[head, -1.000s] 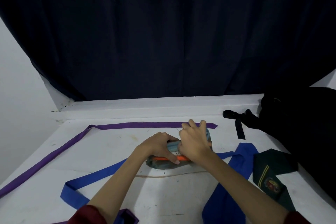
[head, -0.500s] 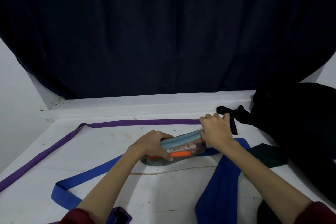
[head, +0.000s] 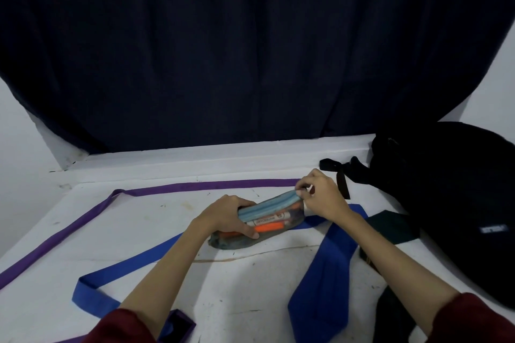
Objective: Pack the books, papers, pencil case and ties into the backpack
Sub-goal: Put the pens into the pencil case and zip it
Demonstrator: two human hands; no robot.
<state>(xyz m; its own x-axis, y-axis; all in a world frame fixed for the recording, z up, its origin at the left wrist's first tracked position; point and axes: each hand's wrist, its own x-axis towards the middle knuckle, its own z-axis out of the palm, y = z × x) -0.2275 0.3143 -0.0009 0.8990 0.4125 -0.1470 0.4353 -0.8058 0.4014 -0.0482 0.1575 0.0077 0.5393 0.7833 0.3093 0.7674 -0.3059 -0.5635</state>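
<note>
A see-through pencil case (head: 267,218) with a light-blue zip band and orange and white markers inside lies mid-table. My left hand (head: 228,214) grips its left end, thumb along the front. My right hand (head: 320,195) pinches the right end of the zip band. A blue tie (head: 323,270) runs under the case and down to the right. A purple tie (head: 178,188) stretches along the far side and off to the left. A dark green tie (head: 390,227) lies beside the black backpack (head: 451,203) at the right.
The white table (head: 139,228) meets a low white ledge at the back, with a dark curtain (head: 250,50) above it. A black backpack strap (head: 338,172) lies just behind my right hand. The purple tie's wide end (head: 178,327) shows at the bottom edge.
My right hand has slid along the zip band from the middle of the pencil case to its right end. My left hand kept its grip on the left end.
</note>
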